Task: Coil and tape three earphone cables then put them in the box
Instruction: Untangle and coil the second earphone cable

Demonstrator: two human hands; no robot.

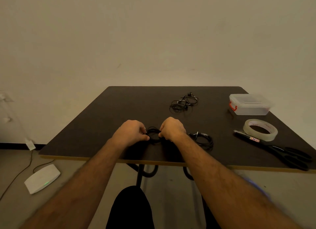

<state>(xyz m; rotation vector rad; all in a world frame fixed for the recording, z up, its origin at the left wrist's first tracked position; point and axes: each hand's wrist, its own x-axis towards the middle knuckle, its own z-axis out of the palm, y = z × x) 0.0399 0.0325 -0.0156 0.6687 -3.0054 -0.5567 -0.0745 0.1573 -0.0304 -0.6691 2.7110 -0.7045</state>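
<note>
A dark tabletop [106, 126] stands against a pale wall, and a person sits at its near edge with both forearms stretched over it. Far right sits a clear plastic box [250, 104] with red clasps, lid on. In front of it lie a roll of clear tape [260, 129] and, just beside the roll, black scissors [282, 151]. The left hand [130, 132] and right hand [172, 128] meet at the middle, fingers curled and pinching opposite sides of a small black coiled cable [153, 133] on the tabletop. Another coiled cable [203, 140] lies just right of the right wrist. A loose tangled cable [183, 103] lies farther back, well apart from the hands.
</note>
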